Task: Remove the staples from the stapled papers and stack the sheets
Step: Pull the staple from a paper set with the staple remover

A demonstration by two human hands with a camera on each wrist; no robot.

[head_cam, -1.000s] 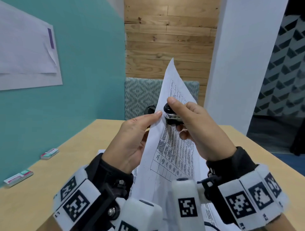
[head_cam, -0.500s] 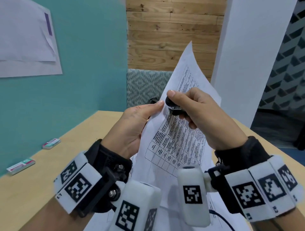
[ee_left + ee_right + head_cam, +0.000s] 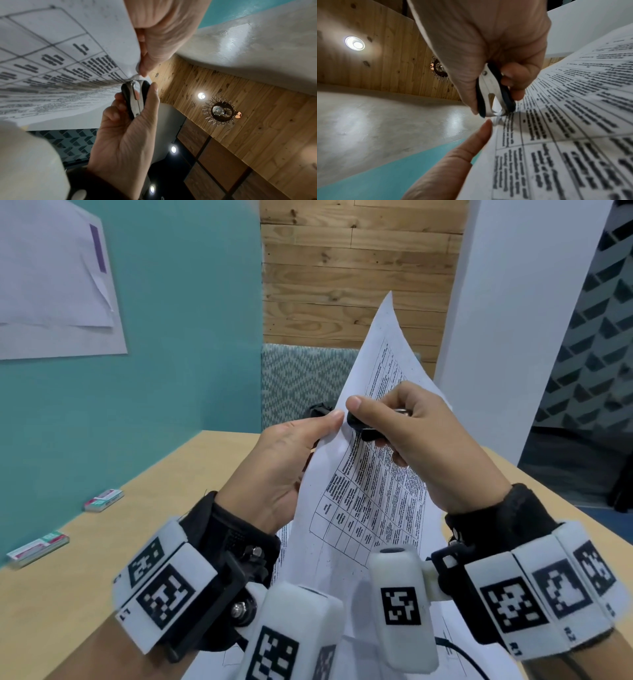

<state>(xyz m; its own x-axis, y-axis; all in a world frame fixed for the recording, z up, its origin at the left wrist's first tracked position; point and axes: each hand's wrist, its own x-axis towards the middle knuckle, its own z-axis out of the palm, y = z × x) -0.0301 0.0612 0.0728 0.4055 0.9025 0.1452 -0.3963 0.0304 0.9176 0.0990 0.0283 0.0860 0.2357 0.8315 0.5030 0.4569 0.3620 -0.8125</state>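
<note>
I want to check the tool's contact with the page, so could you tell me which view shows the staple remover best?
The right wrist view: the staple remover shows its metal claws at the stapled papers' edge. The left wrist view shows it narrower, in the right hand's grip; in the head view fingers mostly hide it.

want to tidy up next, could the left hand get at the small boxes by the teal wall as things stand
Probably not yet: the left hand pinches the stapled papers for the staple remover. The small boxes lie uncovered on the table, so once the grip lets go, the way looks free.
</note>
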